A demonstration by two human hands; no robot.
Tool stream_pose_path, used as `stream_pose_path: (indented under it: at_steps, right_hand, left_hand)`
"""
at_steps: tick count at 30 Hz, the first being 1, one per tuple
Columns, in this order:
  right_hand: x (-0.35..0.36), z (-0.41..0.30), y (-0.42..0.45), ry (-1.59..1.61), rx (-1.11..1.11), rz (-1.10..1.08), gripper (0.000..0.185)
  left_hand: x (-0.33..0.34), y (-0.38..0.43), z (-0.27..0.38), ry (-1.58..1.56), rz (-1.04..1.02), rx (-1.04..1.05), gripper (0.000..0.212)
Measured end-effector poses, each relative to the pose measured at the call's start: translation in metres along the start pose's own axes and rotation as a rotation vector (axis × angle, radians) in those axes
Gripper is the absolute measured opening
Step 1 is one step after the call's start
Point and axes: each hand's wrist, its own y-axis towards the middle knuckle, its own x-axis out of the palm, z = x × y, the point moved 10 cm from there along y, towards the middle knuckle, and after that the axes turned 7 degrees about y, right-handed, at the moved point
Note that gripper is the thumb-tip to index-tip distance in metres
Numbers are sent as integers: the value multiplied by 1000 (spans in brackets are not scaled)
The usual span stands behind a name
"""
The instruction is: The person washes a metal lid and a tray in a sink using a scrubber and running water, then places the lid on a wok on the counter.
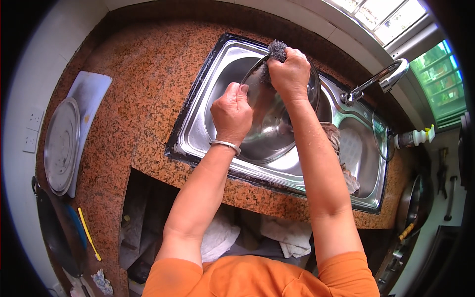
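A large round shiny metal vessel or lid (265,104) is tilted over the left bowl of a stainless steel sink (193,126); which of the two it is, I cannot tell. On its left rim my left hand (232,111) is closed, thumb uppermost. My right hand (291,74) grips a grey steel wool scrubber (277,50) against the far rim, and part of the scrubber shows below the fingers. Behind my right forearm, a brown-grey cloth (349,180) hangs over the divider between the sink bowls.
A chrome faucet (374,81) rises behind the sink. A clear glass lid (379,137) and a spray bottle (412,139) stand at the right. Leftward on the granite counter (148,89) are a cutting board (91,89), a round metal lid (61,144), a dark pan (59,230) and a yellow toothbrush (88,234).
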Motion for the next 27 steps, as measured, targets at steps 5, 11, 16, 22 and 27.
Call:
stream_pose_path:
  at_steps: [5,11,16,22,27]
  right_hand:
    - [0,-57,-38,86,-318,-66,22]
    - [-34,141,24,72,508,31,19]
    - [2,-7,-3,128,-128,-142,20]
    - [-23,153,29,16,446,-163,23]
    - [-22,187,23,-100,630,-148,24]
  left_hand:
    - [-20,-9,5,16,101,115,16]
    - [-4,-8,13,-75,111,43,22]
    - [-22,-8,2,-23,108,39,19]
    - [-16,-8,15,-48,94,51,19]
    - [-19,-6,16,-42,105,47,20]
